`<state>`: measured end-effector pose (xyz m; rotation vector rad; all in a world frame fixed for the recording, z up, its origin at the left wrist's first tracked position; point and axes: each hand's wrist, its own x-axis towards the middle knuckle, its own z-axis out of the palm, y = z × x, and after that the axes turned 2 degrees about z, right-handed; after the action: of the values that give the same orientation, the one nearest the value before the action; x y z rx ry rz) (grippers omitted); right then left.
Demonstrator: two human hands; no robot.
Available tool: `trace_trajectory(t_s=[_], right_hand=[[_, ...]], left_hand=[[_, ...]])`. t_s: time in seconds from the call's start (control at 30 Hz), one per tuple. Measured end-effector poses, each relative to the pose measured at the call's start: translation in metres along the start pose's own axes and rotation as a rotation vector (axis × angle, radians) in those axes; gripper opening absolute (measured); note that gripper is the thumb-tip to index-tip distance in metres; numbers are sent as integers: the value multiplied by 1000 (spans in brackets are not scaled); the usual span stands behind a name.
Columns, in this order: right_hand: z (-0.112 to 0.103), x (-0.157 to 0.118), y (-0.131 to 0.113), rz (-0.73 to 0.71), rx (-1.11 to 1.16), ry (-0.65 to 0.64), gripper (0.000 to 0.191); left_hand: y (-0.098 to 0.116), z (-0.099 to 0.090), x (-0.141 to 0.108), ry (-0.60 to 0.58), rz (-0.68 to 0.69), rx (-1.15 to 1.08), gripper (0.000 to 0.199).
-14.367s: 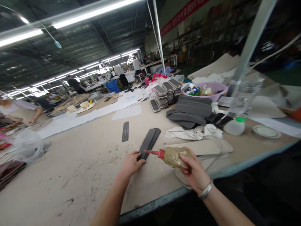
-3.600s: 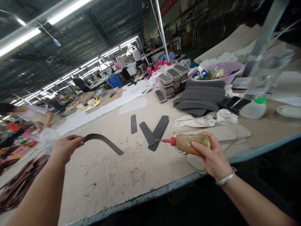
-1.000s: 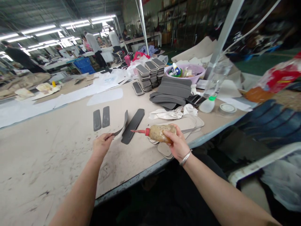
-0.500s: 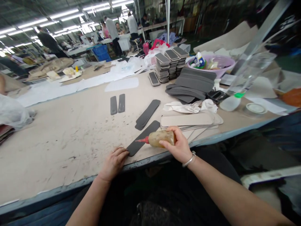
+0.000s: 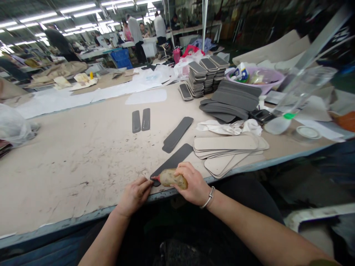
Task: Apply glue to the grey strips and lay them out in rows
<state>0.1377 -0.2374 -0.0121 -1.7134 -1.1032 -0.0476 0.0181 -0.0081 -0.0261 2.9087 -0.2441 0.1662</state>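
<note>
Grey strip (image 5: pixel 174 160) — left hand (image 5: pixel 135 195) pins it, right hand (image 5: pixel 191 183) tips glue bottle (image 5: pixel 169 178).

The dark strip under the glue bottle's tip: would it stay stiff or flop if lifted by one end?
The dark strip looks thin and flat on the table, so probably floppy and light. The left hand pins its near end while the right hand tips the glue bottle, suggesting it slides easily.

Bright overhead tube lights (image 5: pixel 80 6); soft shadows; edges warped, blurred.
</note>
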Motion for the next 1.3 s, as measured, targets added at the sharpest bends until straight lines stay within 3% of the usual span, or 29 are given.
trace_trajectory(t_s=[0.23, 0.6, 0.97, 1.17, 1.3], right_hand=[[-9, -3, 3, 4, -77, -32, 39], [-46, -2, 28, 106, -254, 181, 32], [-67, 6, 50, 182, -411, 344, 31], [-62, 6, 38, 136, -344, 372, 32], [-41, 1, 16, 67, -171, 247, 36]], left_hand=[[-2, 1, 1, -18, -6, -2, 23], [-5, 1, 3, -22, -5, -4, 22], [-8, 1, 5, -8, 35, -9, 21], [-7, -1, 5, -30, 16, -17, 21], [-5, -2, 5, -48, -1, -37, 22]])
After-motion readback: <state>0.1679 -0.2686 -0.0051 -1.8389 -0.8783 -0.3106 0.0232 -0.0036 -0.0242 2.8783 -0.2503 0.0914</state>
